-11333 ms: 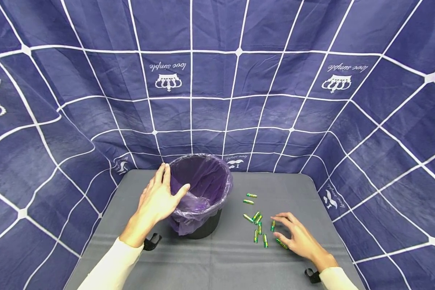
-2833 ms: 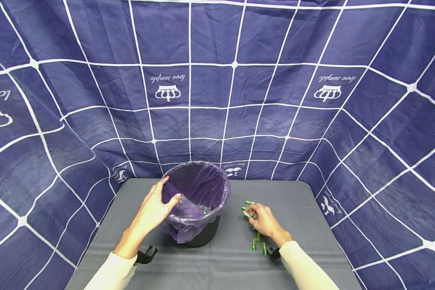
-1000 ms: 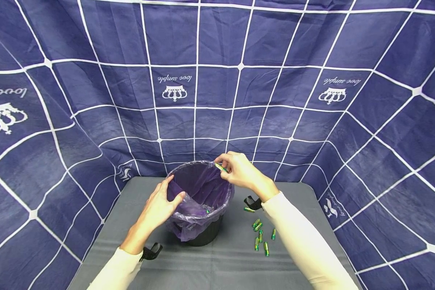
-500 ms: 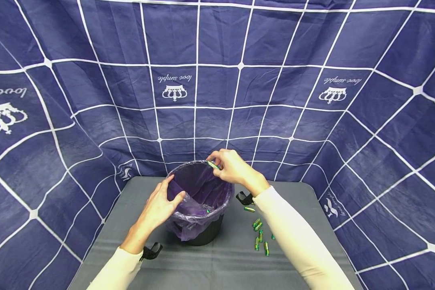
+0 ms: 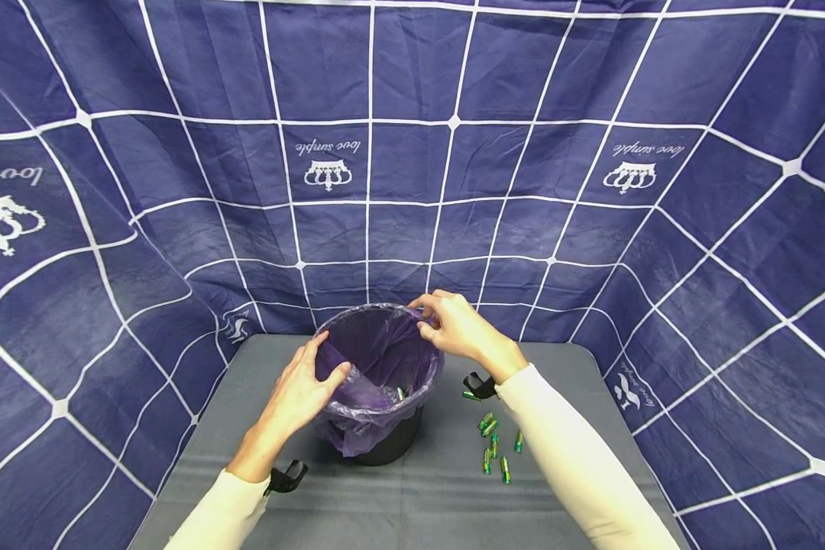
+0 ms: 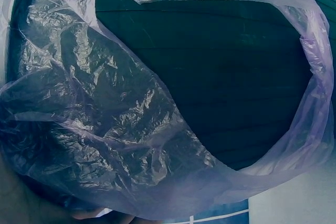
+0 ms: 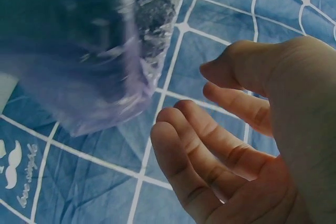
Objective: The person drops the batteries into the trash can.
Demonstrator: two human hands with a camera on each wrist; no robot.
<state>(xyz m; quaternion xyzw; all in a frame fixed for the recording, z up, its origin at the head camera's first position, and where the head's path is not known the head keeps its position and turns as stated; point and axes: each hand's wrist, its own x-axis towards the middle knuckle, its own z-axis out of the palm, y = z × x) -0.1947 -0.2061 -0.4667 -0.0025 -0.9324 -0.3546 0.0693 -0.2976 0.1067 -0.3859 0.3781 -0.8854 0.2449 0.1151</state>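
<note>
I count seven batteries (image 5: 505, 470) on the table (image 5: 557, 367), one partly hidden by the wrist strap (image 5: 480, 384), and one bin (image 5: 388, 445) with a purple bag (image 5: 357, 439) lining it. Inside I can make out at least one more battery (image 5: 400, 393). My left hand (image 5: 299, 393) rests at the rim, thumb spread from the fingers. My right hand (image 5: 457, 325) hangs loosely curved with nothing in it, near the far right rim; the seven lie below it, nearer me.

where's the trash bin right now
In the head view, the bin stands on the grey table, to the left of the loose batteries, with the left hand at its left side.
</note>
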